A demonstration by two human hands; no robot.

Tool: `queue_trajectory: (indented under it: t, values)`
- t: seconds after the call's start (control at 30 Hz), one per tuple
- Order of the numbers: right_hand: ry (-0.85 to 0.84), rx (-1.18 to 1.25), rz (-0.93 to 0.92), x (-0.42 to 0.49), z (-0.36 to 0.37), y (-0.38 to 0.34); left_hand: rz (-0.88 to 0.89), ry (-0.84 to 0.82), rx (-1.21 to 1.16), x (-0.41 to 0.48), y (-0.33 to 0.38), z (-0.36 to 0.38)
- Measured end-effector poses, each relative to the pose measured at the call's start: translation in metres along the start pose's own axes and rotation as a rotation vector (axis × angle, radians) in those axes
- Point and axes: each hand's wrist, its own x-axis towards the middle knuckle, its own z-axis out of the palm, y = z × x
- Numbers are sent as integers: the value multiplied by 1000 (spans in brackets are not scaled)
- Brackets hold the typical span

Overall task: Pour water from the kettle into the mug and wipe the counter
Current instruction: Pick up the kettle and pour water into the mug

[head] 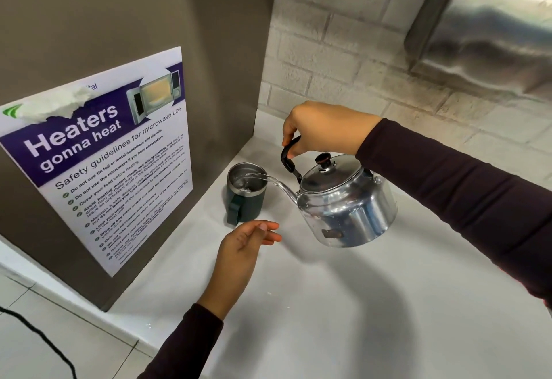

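A silver kettle (346, 202) is held in the air above the white counter (373, 304), tilted with its spout toward the dark mug (245, 192); its black handle (289, 157) is gripped by the right hand (324, 130), whose fingers are closed around the top of the handle. A thin stream of water (263, 176) is seen running from the spout tip over the rim and into the mug; the spout tip is just beside the mug's rim, not touching it as far as can be told. The mug is stood upright on the counter, its steel lining showing, its handle turned toward the camera; it is placed near the brown panel (119, 35) on which a microwave safety poster (98, 151) is stuck. The left hand (248, 241) is held just in front of the mug, empty, fingers loosely extended and slightly curled, close to the mug's handle but apart from it; whether it rests on the counter cannot be told. Both forearms are covered by dark sleeves. Behind the kettle, a pale brick wall (343, 59) is seen, with a steel dispenser (490, 29) mounted above it.
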Motion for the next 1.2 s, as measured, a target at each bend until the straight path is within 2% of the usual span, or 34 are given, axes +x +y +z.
queue_trajectory:
  t: [0.13, 0.23, 0.43, 0.57, 0.67, 1.0, 1.2]
  values:
    - [69, 57, 66, -26, 11, 13, -16, -10, 17, 1, 2, 7]
    - [209, 132, 156, -58, 28, 27, -22, -15, 36, 2, 4, 15]
    - [469, 540, 497, -129, 73, 60, -16, -53, 54, 0, 4, 41]
    - [613, 657, 667, -167, 97, 82, -18, -124, 81, 0, 1, 70]
    - [642, 679, 750, -196, 109, 100, -15, -198, 92, -2, -2, 98]
    - [603, 487, 909, -307, 144, 190, -8, -370, 72, -20, -13, 216]
    - [600, 567, 842, -336, 154, 255, -22, -372, 93, -28, -24, 274]
